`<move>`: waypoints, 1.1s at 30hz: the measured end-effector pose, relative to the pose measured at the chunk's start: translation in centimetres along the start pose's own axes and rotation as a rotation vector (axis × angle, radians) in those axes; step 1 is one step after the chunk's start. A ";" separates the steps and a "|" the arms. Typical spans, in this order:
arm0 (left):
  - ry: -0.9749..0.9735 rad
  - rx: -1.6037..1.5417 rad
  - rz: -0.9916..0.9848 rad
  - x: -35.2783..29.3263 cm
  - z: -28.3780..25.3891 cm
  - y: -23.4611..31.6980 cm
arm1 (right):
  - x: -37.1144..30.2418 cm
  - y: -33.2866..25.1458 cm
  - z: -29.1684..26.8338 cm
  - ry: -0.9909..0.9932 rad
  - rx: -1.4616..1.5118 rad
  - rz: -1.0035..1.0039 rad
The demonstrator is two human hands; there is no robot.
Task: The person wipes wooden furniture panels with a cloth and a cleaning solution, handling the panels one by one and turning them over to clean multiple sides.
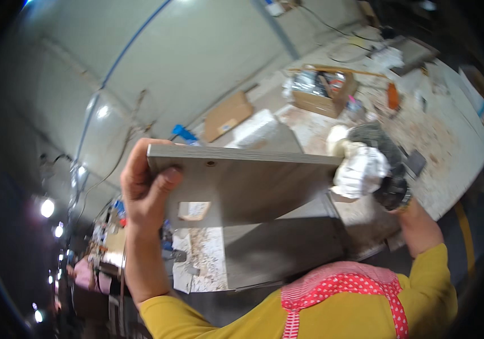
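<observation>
A grey wood-grain panel [253, 183] is held up, tilted, above the worktable. It has a rectangular cut-out and a small round hole near its left end. My left hand [142, 183], bare, grips that end, thumb on the near face and fingers behind the edge. My right hand [388, 169], in a dark glove, is closed on a crumpled white cloth [361, 174] at the panel's right end; its fingertips are hidden by the cloth. Beneath the raised panel lies another grey panel [279, 246], partly in shadow.
An open cardboard box [316, 104] with plastic-wrapped items stands farther back on the stained white table [445, 133]. Behind the panel are a flat cardboard piece [228, 117], a bubble-wrapped bundle [260, 131] and a blue tool [184, 134]. A dark block [415, 163] lies beside my right hand.
</observation>
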State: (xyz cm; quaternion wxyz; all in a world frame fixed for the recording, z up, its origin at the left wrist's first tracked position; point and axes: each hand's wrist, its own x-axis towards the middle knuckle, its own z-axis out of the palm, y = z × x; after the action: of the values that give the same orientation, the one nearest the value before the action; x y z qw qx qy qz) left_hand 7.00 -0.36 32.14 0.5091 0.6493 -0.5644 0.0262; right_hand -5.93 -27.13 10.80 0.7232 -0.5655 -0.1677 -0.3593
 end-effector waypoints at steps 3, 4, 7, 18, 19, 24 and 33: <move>0.180 0.021 0.112 -3.1 -1.9 -1.4 | 3.1 -4.8 2.0 -0.078 -0.878 -0.419; 0.257 -0.024 0.137 -4.4 -2.3 -1.8 | 4.0 -6.2 2.8 -0.168 -0.990 -0.461; 0.403 -0.057 0.179 -6.5 -2.5 -1.9 | 5.3 -8.0 5.3 -0.292 -1.059 -0.500; 0.563 -0.241 0.142 -6.5 -1.9 -2.7 | 11.2 -4.0 17.8 -0.546 -0.982 -0.936; 0.585 -0.213 0.173 -7.7 -2.7 -3.1 | 11.2 -4.6 18.2 -0.573 -0.899 -0.968; 0.561 -0.197 0.190 -11.8 -6.3 -4.7 | 10.1 -4.5 7.5 -0.307 -1.150 -0.739; 0.670 -0.229 0.158 -11.9 -6.6 -5.7 | 4.8 2.2 -0.9 -0.019 -1.313 -0.221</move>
State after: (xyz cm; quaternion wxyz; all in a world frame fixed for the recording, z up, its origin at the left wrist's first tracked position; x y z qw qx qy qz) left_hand 10.61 11.70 24.42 0.7316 0.4979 -0.4138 0.2134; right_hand -1.22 -29.30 12.16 0.1862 -0.8710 0.0226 -0.4542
